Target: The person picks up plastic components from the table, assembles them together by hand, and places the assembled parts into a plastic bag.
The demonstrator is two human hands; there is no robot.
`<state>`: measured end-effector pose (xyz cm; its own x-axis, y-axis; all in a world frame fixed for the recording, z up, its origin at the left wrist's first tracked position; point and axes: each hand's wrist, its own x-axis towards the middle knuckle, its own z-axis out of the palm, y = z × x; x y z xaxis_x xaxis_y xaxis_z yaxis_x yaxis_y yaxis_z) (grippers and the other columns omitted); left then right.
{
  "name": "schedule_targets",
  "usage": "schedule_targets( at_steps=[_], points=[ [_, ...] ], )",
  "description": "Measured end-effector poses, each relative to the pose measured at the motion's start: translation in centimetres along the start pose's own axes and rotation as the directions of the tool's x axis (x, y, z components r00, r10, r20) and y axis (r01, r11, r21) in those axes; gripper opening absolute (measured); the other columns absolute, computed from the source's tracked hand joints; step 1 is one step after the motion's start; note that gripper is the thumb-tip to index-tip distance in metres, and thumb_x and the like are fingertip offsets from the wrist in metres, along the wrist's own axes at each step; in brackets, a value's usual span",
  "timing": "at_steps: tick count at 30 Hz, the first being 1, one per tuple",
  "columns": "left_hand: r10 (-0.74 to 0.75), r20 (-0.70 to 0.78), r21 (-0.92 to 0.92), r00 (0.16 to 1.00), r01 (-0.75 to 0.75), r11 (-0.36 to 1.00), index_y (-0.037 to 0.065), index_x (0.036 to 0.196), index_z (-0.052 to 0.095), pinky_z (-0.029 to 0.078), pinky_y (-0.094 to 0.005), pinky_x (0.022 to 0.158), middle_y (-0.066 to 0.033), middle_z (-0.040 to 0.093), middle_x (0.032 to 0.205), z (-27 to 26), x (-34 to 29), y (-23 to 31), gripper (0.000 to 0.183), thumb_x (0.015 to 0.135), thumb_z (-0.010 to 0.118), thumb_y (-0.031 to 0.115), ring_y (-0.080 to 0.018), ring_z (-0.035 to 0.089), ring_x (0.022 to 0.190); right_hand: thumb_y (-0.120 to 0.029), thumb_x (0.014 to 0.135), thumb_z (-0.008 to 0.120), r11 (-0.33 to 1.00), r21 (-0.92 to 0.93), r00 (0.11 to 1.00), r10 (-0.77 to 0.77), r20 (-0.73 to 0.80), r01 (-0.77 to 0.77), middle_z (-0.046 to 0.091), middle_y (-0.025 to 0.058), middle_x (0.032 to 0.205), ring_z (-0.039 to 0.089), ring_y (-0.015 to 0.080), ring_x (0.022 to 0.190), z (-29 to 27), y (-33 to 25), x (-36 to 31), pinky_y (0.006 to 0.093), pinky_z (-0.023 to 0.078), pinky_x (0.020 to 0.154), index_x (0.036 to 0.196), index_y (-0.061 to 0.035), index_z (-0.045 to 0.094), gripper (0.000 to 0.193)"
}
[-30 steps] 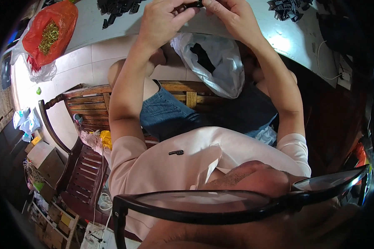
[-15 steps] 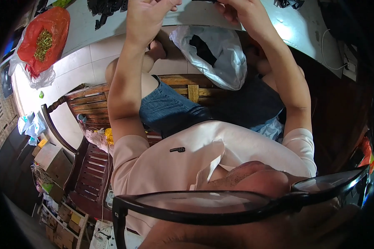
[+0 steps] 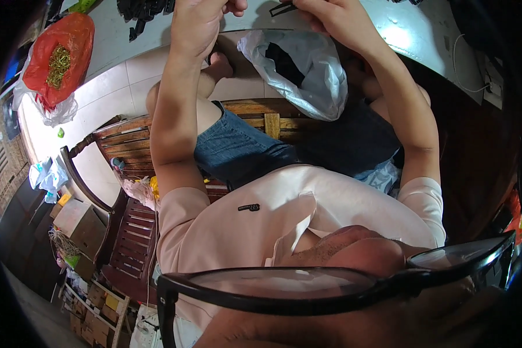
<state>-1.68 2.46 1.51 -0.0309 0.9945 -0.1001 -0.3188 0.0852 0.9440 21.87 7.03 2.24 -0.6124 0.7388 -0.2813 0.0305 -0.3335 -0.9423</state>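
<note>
At the top edge, over the pale table, my right hand pinches a small black open-framed piece, which sticks out to the left of the fingers. My left hand is up at the same edge, apart from the right, with its fingers curled in. The upper edge cuts off part of that hand, so whatever it may hold is hidden. Left of it, a heap of black parts lies on the table.
A white plastic bag with something black inside hangs open between my knees. On the left, a red bag holds many small gold-coloured pieces. I sit on a slatted wooden bench. A white cable runs at the right.
My right hand has shifted slightly, and more of the black piece now shows beyond its fingers. The left hand has moved a little left and up.
</note>
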Motion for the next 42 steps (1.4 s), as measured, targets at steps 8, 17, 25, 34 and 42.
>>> schedule_targets(
  at_steps=[8,17,25,34,42],
  points=[
    [-0.132,0.096,0.063,0.987,0.126,0.990,-0.003,0.121,0.070,0.048,-0.0194,0.059,-0.0037,0.071,0.091,-0.8,-0.1,0.1,0.025,0.099,0.065,0.008,-0.0078,0.062,0.069,-0.016,0.096,0.063,0.745,-0.599,0.879,-0.457,-0.136,0.295,0.070,0.0036,0.079,0.057,0.0088,0.064,-1.5,1.1,2.1,0.0262,0.046,0.058,0.102,0.0033,0.073,0.023],
    [-0.070,0.001,0.354,0.998,0.065,0.933,-0.001,0.126,0.069,0.048,-0.0192,0.064,-0.0015,0.071,0.091,1.0,-0.4,-0.1,0.028,0.101,0.065,0.009,-0.0049,0.059,0.072,-0.027,0.103,0.057,0.993,0.029,0.951,0.116,-0.286,-0.112,0.060,-0.0015,0.068,0.054,0.0088,0.054,-0.7,-2.5,0.4,0.0236,0.039,0.047,0.084,-0.0100,0.066,0.027],
    [-0.034,0.054,0.481,0.998,0.004,0.877,-0.002,0.119,0.067,0.052,-0.0211,0.068,-0.0037,0.071,0.092,2.4,-1.2,0.0,0.021,0.101,0.063,0.005,-0.0060,0.062,0.076,-0.028,0.105,0.057,0.999,-0.035,0.957,-0.002,-0.289,-0.009,0.054,-0.0044,0.065,0.046,0.0064,0.049,-0.5,-2.1,0.2,0.0228,0.034,0.044,0.090,-0.0075,0.068,0.028],
    [-0.015,0.067,0.684,0.998,-0.035,0.729,-0.001,0.109,0.069,0.051,-0.0230,0.067,-0.0038,0.071,0.091,3.0,-1.2,0.4,0.015,0.095,0.068,0.006,-0.0066,0.063,0.075,-0.026,0.098,0.069,0.976,-0.218,0.984,-0.061,-0.170,0.023,0.056,-0.0032,0.065,0.047,0.0057,0.051,-1.6,-1.6,0.2,0.0231,0.034,0.046,0.099,-0.0035,0.071,0.022],
    [0.130,0.201,0.800,0.971,-0.239,0.550,0.000,0.100,0.073,0.052,-0.0273,0.066,-0.0086,0.066,0.088,2.7,-1.0,-1.0,0.015,0.087,0.073,0.008,-0.0157,0.065,0.071,-0.016,0.090,0.066,0.849,-0.528,0.973,-0.130,-0.192,0.009,0.060,0.0004,0.067,0.050,0.0085,0.058,-0.4,-1.5,0.1,0.0273,0.039,0.052,0.090,0.0029,0.069,0.019]
  ],
)
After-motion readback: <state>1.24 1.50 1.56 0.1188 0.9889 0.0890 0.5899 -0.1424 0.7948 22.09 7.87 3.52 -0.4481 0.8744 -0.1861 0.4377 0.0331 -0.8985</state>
